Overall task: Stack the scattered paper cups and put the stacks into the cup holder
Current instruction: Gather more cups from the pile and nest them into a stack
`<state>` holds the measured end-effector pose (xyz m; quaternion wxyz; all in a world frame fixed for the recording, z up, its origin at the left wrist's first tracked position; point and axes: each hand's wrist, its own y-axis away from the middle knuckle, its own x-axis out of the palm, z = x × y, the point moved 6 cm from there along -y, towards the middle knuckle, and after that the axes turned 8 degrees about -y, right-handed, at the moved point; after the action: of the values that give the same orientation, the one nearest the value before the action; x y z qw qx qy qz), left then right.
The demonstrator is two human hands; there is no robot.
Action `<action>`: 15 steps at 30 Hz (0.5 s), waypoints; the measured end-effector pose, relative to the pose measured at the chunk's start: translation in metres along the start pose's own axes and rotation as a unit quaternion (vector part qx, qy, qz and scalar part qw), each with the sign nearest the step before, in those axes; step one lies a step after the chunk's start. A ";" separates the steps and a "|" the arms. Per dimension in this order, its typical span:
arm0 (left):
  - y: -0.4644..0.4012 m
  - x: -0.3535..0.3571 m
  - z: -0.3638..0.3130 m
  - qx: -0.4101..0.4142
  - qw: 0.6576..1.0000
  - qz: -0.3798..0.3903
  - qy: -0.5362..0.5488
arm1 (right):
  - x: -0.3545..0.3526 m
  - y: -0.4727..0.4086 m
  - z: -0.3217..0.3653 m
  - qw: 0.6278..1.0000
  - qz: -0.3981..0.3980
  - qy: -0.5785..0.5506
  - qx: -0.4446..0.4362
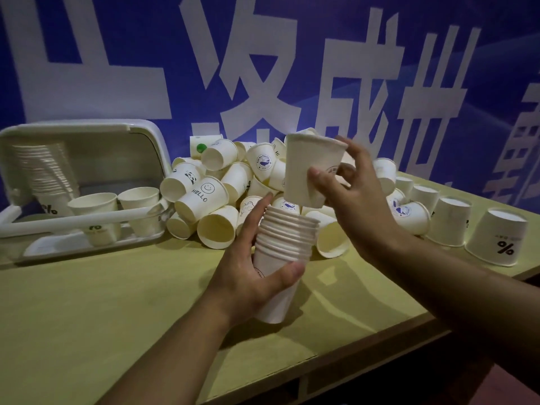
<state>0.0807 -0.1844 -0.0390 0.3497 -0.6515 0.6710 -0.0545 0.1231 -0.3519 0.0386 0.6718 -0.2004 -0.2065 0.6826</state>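
Note:
My left hand [248,267] grips a stack of several nested white paper cups [285,235], held upright just above the table. Directly over the stack, my right hand [350,194] pinches a single white paper cup [309,171], mouth up, its base a little above the top rim of the stack. Behind both hands lies a heap of scattered paper cups [222,182], some printed with "HELLO" or small blue logos. At the far left stands the white cup holder [87,220] with its lid raised; a tall stack of cups [46,168] and two single cups sit inside it.
Several cups stand upside down in a row at the right, one marked "%" [496,238]. The yellow-green table [102,317] ends in a front edge at the lower right. A blue banner with large white characters [263,68] forms the backdrop.

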 end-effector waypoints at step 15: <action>-0.002 -0.020 0.002 -0.001 0.994 -0.110 -0.018 | 0.016 0.004 -0.016 0.987 0.108 0.122 -0.005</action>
<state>0.0814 -0.1658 -0.0316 0.3530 -0.7230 0.5885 -0.0798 0.1285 -0.3359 0.0229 0.6132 -0.3063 -0.1035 0.7207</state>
